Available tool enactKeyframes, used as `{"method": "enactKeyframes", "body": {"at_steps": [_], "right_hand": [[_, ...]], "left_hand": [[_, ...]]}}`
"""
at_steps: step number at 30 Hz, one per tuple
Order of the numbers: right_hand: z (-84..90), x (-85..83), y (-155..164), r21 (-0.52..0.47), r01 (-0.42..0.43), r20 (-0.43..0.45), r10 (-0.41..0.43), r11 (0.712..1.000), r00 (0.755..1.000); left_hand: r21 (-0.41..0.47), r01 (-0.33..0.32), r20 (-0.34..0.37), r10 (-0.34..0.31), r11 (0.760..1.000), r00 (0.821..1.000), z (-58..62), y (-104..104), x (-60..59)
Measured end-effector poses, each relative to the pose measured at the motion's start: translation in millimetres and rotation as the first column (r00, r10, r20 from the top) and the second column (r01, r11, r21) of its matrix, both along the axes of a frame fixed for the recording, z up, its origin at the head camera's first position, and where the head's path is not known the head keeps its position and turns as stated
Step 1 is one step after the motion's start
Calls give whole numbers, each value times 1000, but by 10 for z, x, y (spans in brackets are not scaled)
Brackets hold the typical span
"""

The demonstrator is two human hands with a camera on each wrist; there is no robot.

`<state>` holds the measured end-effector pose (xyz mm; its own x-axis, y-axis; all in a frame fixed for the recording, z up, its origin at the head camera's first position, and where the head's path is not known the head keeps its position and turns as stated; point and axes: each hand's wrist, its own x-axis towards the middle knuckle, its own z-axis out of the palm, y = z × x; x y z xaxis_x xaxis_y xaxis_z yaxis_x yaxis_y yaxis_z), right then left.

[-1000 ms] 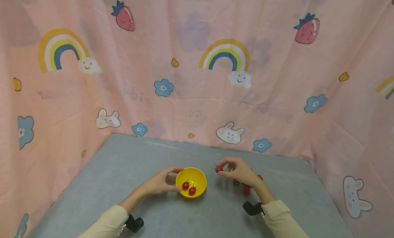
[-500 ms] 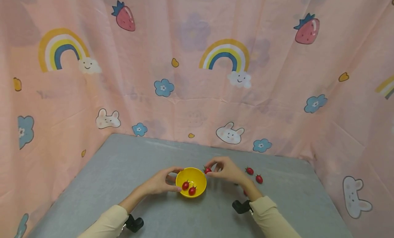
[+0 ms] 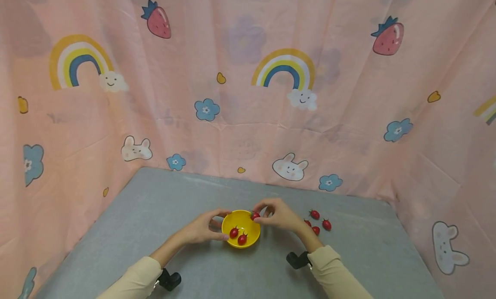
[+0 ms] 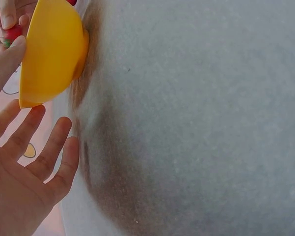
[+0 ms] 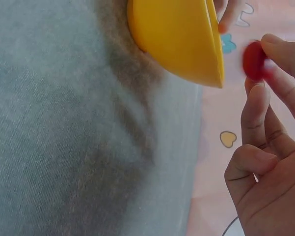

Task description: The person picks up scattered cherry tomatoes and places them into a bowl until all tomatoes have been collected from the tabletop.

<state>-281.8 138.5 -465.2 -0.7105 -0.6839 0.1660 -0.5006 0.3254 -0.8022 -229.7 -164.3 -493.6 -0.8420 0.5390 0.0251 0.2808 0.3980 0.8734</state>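
A yellow bowl [image 3: 241,228] sits on the grey table [image 3: 155,213] with two red cherry tomatoes [image 3: 237,235] inside. My left hand [image 3: 203,227] holds the bowl's left rim between thumb and fingers; the left wrist view shows the bowl [image 4: 51,51] beside my spread fingers [image 4: 49,152]. My right hand [image 3: 273,215] pinches a cherry tomato [image 3: 255,215] over the bowl's right rim. In the right wrist view the tomato [image 5: 255,60] is between thumb and fingertip, next to the bowl [image 5: 179,42].
Several more cherry tomatoes [image 3: 320,223] lie on the table right of my right hand. A pink patterned curtain [image 3: 248,97] closes in the table at the back and on both sides. Black wrist camera mounts [image 3: 296,260] sit at both cuffs.
My right hand has carried the pinched tomato leftward from near the loose tomatoes to the bowl's right rim. The left hand and bowl have stayed put.
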Motion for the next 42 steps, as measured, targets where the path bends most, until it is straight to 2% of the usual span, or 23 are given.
{"method": "enactKeyframes", "body": {"at_steps": [9, 19, 27, 34, 42], "right_hand": [[5, 15, 131, -19, 35, 20, -35, 999, 999], [67, 77, 522, -14, 74, -23, -74, 997, 997], [-19, 90, 804, -47, 80, -63, -83, 996, 995], [-54, 115, 1029, -96, 73, -58, -79, 993, 995], [-60, 188, 1267, -50, 162, -60, -164, 986, 985]], "left_hand": [[4, -1, -2, 1, 1000, 1000, 12, 4, 6], [12, 12, -33, -12, 1000, 999, 26, 4, 15], [12, 16, -27, -15, 1000, 1000, 36, 15, 17], [5, 14, -23, -14, 1000, 1000, 6, 9, 4], [-1, 7, -17, -7, 1000, 1000, 8, 13, 4]]}}
